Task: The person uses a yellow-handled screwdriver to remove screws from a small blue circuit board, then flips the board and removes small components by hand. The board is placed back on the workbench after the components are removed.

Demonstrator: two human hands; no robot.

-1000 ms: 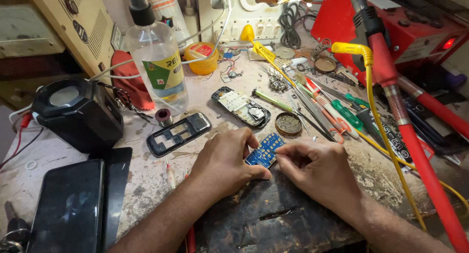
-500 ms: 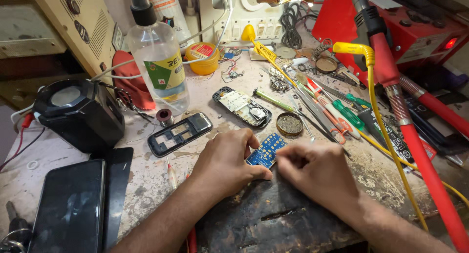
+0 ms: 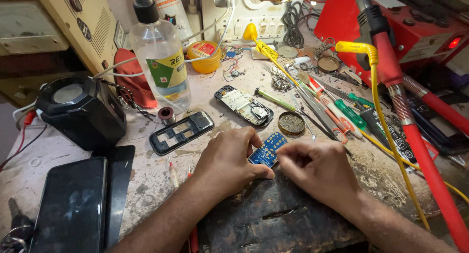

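Both hands are working close together on a small blue circuit board (image 3: 268, 149), which is sitting at the far edge of a worn black work mat (image 3: 273, 219) in the middle of the bench. The left hand (image 3: 229, 160) is curling around the board's left side, its thumb and fingers pinching the near edge. The right hand (image 3: 320, 170) is closing loosely just right of the board, its fingertips meeting at the board's right corner; whether it is pinching a tool or the board itself cannot be made out.

Just beyond the board a round tin of brass tip-cleaning wool (image 3: 291, 123) is sitting, and beyond that an opened phone body (image 3: 243, 105) is lying face up. Left of the board a black phone frame (image 3: 181, 131) is lying flat, with a clear squeeze bottle (image 3: 160, 62) standing farther back and a black desk magnifier (image 3: 80, 111) well to the left. A dark smartphone (image 3: 73, 204) is lying near-left of the board. To the right of the board, screwdrivers and tweezers (image 3: 332, 106) are lying in a loose row, and a yellow cable (image 3: 386, 131) is running down beside a red hose (image 3: 415, 145).
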